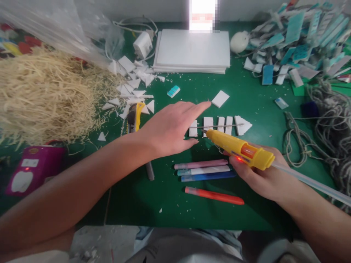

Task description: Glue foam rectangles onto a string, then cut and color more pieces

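My right hand is wrapped round a yellow glue gun, its nozzle over the second white piece from the left. A clear glue stick runs out of the gun's back end. Several white foam pieces lie in a row, joined by a thin string; the rightmost is a pointed piece. My left hand is spread palm down at the row's left end, partly covering it. One fingertip reaches a loose white foam piece; whether it touches cannot be told.
Markers lie in front of the row. A yellow box cutter sits under my left forearm. White sheets, foam scraps, straw, grey yarn, blue-and-white scraps and a purple box surround the work.
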A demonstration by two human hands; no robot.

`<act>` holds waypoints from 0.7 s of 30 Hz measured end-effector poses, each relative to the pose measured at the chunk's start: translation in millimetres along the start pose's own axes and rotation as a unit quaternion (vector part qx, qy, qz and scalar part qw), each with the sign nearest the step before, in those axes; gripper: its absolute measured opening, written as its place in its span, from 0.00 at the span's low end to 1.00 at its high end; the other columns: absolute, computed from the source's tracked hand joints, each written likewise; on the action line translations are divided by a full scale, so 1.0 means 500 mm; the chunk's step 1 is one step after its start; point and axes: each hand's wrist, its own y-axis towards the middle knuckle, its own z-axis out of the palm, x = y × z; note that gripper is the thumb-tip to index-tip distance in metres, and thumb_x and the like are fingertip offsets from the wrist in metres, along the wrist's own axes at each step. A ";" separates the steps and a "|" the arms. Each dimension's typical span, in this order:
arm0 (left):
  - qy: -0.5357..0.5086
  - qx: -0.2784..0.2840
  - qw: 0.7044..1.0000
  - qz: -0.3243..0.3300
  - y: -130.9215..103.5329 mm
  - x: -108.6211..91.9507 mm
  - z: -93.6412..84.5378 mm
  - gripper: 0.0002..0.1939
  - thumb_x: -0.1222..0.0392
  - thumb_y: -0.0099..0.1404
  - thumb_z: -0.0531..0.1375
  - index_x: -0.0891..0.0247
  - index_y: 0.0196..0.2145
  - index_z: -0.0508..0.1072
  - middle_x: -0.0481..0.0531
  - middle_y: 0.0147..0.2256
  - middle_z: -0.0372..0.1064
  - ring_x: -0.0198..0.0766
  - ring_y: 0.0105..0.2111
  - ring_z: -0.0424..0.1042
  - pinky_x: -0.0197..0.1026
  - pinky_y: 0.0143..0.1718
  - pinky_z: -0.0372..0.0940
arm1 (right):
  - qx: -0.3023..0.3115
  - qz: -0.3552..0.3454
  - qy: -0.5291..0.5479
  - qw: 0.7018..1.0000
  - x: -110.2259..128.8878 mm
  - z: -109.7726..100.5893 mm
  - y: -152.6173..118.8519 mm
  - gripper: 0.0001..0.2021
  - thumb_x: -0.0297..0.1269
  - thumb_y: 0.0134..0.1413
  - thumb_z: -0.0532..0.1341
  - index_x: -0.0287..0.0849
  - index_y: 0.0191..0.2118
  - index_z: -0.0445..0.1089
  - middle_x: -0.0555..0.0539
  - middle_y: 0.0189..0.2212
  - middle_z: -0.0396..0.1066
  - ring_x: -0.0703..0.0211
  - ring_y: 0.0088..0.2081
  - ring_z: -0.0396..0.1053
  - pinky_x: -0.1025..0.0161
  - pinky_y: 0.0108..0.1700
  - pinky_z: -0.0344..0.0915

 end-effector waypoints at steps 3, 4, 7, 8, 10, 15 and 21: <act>0.027 0.038 0.998 -0.047 -0.017 0.010 -0.021 0.44 0.54 0.65 0.65 0.59 0.73 0.51 0.59 0.59 0.71 0.55 0.58 0.70 0.52 0.57 0.68 | 0.011 -0.009 0.004 1.000 0.007 -0.004 0.009 0.13 0.37 0.65 0.57 0.44 0.27 0.68 0.49 0.22 0.72 0.63 0.19 0.67 0.65 0.22 0.62; 0.038 0.052 0.996 -0.061 -0.021 0.015 -0.029 0.45 0.53 0.65 0.65 0.57 0.73 0.49 0.59 0.59 0.71 0.55 0.59 0.70 0.53 0.57 0.68 | 0.009 -0.012 0.007 1.000 0.008 -0.005 0.011 0.13 0.37 0.65 0.57 0.44 0.28 0.68 0.49 0.22 0.72 0.63 0.19 0.67 0.65 0.22 0.62; 0.069 0.086 0.989 -0.097 -0.034 0.025 -0.052 0.49 0.52 0.63 0.67 0.53 0.74 0.46 0.58 0.59 0.70 0.57 0.57 0.71 0.53 0.55 0.69 | 0.003 -0.019 0.012 1.000 0.008 -0.003 0.012 0.12 0.37 0.65 0.57 0.44 0.29 0.69 0.48 0.22 0.73 0.62 0.19 0.68 0.64 0.21 0.63; 0.080 0.092 0.987 -0.105 -0.039 0.028 -0.060 0.51 0.52 0.62 0.67 0.51 0.74 0.45 0.57 0.58 0.70 0.58 0.56 0.72 0.53 0.53 0.70 | -0.002 -0.021 0.012 1.000 0.008 -0.002 0.012 0.12 0.36 0.65 0.57 0.44 0.29 0.68 0.48 0.23 0.73 0.62 0.20 0.69 0.64 0.21 0.63; 0.110 0.096 0.982 -0.117 -0.050 0.031 -0.074 0.50 0.53 0.63 0.67 0.51 0.75 0.44 0.58 0.56 0.71 0.57 0.53 0.73 0.52 0.48 0.72 | -0.005 -0.026 0.011 1.000 0.008 0.000 0.012 0.11 0.36 0.64 0.57 0.44 0.29 0.68 0.48 0.23 0.73 0.61 0.20 0.69 0.64 0.21 0.63; 0.188 0.093 0.971 -0.115 -0.070 0.046 -0.077 0.52 0.57 0.60 0.67 0.54 0.75 0.45 0.57 0.46 0.75 0.52 0.42 0.76 0.45 0.37 0.70 | 0.002 -0.035 -0.001 0.999 0.009 0.001 0.017 0.11 0.34 0.63 0.57 0.44 0.28 0.68 0.50 0.21 0.71 0.63 0.18 0.68 0.66 0.20 0.63; 0.178 0.061 0.980 -0.072 -0.073 0.069 -0.047 0.49 0.54 0.61 0.66 0.53 0.74 0.47 0.55 0.44 0.75 0.51 0.40 0.77 0.45 0.38 0.69 | 0.002 -0.040 -0.012 0.999 0.007 0.001 0.019 0.12 0.35 0.64 0.57 0.44 0.28 0.68 0.47 0.23 0.75 0.61 0.19 0.71 0.65 0.20 0.64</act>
